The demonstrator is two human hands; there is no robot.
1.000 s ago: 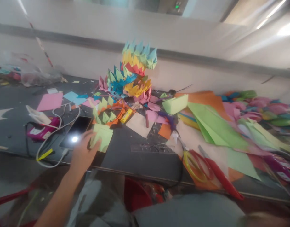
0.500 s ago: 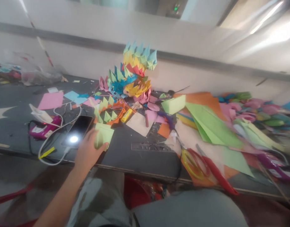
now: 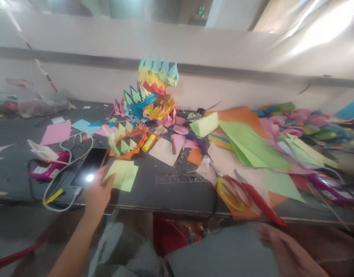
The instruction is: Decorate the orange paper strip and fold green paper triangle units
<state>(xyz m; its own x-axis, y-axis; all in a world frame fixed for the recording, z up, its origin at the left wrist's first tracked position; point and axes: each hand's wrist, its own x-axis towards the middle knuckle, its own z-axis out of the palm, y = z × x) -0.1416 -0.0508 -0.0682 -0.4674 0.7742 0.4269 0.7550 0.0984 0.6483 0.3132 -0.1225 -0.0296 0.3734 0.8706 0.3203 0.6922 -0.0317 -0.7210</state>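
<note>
Two overlapping light-green paper pieces (image 3: 125, 177) lie near the front of the dark table. My left hand (image 3: 97, 192) is at their left edge, between them and a phone (image 3: 90, 165) with a bright light reflected on its screen. Its thumb and forefinger are apart, and I see nothing gripped. Low on the right, my right hand (image 3: 283, 246) shows over my lap, smeared by motion, its fingers unclear. Behind the green pieces stands a green-and-orange folded paper ring (image 3: 126, 148), with a yellow glue-like stick (image 3: 148, 142) beside it.
A colourful folded-paper stack (image 3: 158, 92) stands at the back. Scissors (image 3: 237, 192) and a long red-handled blade (image 3: 263, 206) lie front right on coloured sheets (image 3: 246, 142). A clear ruler (image 3: 179, 177) lies mid-front. Purple glue guns (image 3: 51, 167) with cords are at both sides.
My left hand has drawn back to the left off the green paper, which now shows as two pieces spread apart. My right hand has come into view at lower right. The camera view has shifted slightly.
</note>
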